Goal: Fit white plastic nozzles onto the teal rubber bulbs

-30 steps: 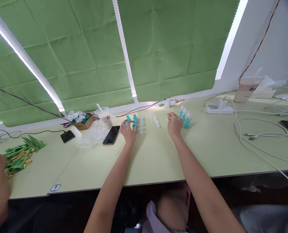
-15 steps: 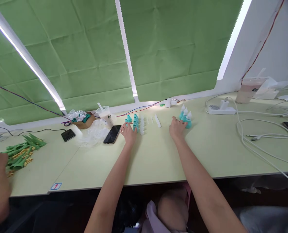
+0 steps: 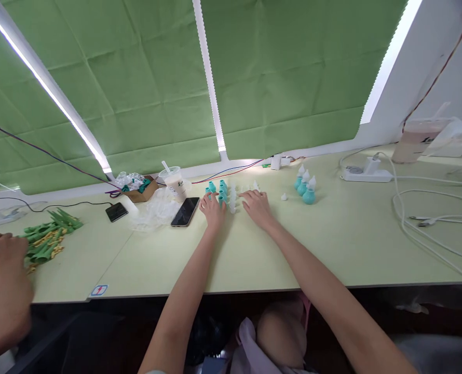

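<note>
My left hand (image 3: 213,212) rests at the front of a cluster of small teal bulbs (image 3: 222,188), its fingers spread and touching the nearest ones. Just right of them runs a row of translucent white pieces (image 3: 233,200). My right hand (image 3: 257,205) reaches in beside this row, fingers stretched out over small clear parts; nothing shows gripped, though its fingertips partly cover them. Some white pieces (image 3: 256,185) show behind that hand. Farther right stand three teal bulbs with pointed white tips (image 3: 309,193), upright in a slanting line. One loose white tip (image 3: 284,197) lies left of them.
Left of my hands lie a phone (image 3: 185,212), clear plastic bags (image 3: 153,210), a drink cup (image 3: 175,184) and a cardboard box (image 3: 143,191). A co-worker's hand (image 3: 5,249) is at green and yellow pieces (image 3: 48,239). A power strip (image 3: 365,175) and white cables (image 3: 421,197) occupy the right.
My right hand has left the three tipped bulbs and moved left to the white pieces. A loose white tip now shows near those bulbs. My left hand stays by the teal bulbs.
</note>
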### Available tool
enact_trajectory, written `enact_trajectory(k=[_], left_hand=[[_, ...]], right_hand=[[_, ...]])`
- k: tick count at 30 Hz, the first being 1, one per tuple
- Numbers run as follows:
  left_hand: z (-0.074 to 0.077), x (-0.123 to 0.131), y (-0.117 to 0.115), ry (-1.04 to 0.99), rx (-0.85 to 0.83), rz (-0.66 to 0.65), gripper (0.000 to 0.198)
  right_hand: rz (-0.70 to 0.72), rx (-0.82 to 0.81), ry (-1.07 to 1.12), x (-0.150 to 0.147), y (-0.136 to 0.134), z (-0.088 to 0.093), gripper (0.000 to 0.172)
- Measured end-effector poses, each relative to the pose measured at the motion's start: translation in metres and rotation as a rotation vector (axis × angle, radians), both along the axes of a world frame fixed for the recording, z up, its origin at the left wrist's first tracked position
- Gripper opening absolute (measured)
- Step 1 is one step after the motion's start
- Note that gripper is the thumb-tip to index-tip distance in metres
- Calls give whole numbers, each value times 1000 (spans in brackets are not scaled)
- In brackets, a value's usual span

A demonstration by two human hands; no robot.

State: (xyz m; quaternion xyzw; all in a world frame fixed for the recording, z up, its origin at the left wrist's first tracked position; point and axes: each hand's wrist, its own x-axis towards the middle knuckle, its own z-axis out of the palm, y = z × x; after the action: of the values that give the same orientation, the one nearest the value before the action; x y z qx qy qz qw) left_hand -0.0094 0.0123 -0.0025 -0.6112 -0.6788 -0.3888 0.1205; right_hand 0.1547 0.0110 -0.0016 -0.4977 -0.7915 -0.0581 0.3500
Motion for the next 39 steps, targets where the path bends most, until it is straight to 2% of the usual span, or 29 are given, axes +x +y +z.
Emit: enact_trajectory(k=[4,7,10,12,14,16,18,21,24,26,28,30,32,34,36,39], left_hand=[[0,1,-2,14,-36,-6,34],[3,2,-4,17,-38,-11,35],[8,3,-8,-2,-17,-49,35],[11,3,-9,-20,11,-169,34],[13,4,-9,-42,16,-386,35],[12,5,-7,-108,-47,-598,36],[10,7,-3,-220,-132,-700,37],[6,7,3,-364,-156,-711,34],[6,4,6,-418,-103,-675,29],[7,0,8,-451,-74,-639,27],[8,-4,8,-503,-43,-590,25],[9,-8,7,-553,0,-538,24],[11,-11,7,-582,40,-498,24],[11,-13,7,-588,59,-471,25],[11,-14,8,-583,58,-446,25],[9,-15,9,-591,43,-441,25]], right_hand=[[96,-121,83,-24,-6,-5,23],[111,-83,22,-26,-4,-11,29],[122,-51,9,-22,0,-13,25],[120,-49,91,-19,2,-10,21],[106,-52,250,-17,3,-4,18],[123,-64,427,-14,3,3,18],[168,-95,572,-12,3,7,21],[221,-174,720,-10,5,9,30],[251,-198,850,-7,11,6,25],[161,-133,876,-5,16,4,22],[-19,-65,735,-3,23,3,20],[-157,-54,435,-4,30,4,20],[-208,-83,104,-9,39,5,23],[-254,-140,-134,-16,50,5,23],[-317,-208,-229,-23,60,4,19],[-367,-259,-212,-29,74,-1,19]])
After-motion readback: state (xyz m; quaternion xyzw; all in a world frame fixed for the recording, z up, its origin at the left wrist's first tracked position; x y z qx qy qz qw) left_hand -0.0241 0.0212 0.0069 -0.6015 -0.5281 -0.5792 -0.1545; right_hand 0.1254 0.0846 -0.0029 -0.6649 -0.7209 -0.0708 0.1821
